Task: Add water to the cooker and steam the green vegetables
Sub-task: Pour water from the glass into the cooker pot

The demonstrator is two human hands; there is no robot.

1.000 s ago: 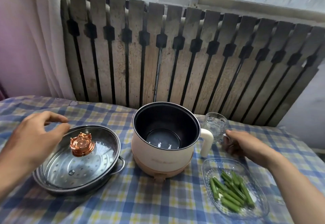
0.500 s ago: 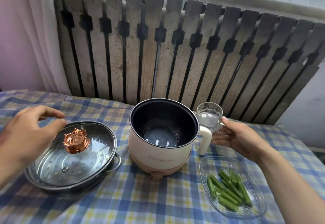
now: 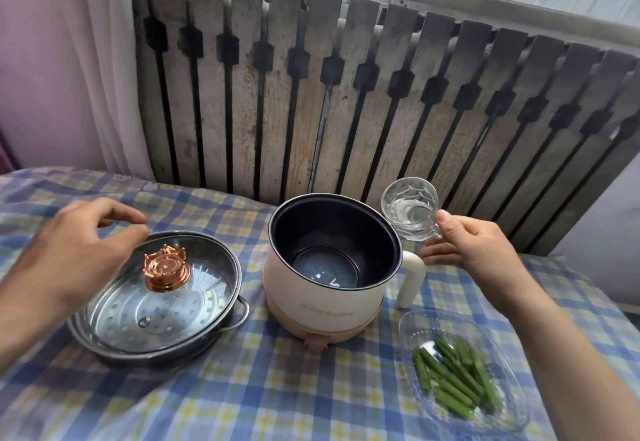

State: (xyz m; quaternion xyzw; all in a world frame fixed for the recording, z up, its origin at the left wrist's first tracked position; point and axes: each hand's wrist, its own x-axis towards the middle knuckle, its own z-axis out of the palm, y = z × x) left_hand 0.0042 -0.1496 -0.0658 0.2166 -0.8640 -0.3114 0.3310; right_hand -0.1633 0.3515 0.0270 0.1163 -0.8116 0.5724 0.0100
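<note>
A cream electric cooker (image 3: 322, 305) with a dark, bare inner pot stands mid-table, its handle pointing right. My right hand (image 3: 467, 250) grips a clear glass of water (image 3: 410, 208), held upright in the air just right of the cooker's rim. Cut green vegetable stalks (image 3: 453, 381) lie in a clear dish (image 3: 512, 416) at the front right. On the left sits a steel steamer tray (image 3: 221, 326) covered by a glass lid with a copper knob (image 3: 166, 269). My left hand (image 3: 76, 253) hovers over the tray's left side, fingers apart, holding nothing.
A blue and yellow checked cloth (image 3: 277, 388) covers the table. A weathered slatted wooden panel (image 3: 346, 111) stands right behind the cooker under a window. A white curtain (image 3: 104, 76) hangs at the back left.
My right hand closed on the glass of water and raised it off the table to beside the cooker's rim. My left hand stayed hovering over the lidded steamer tray.
</note>
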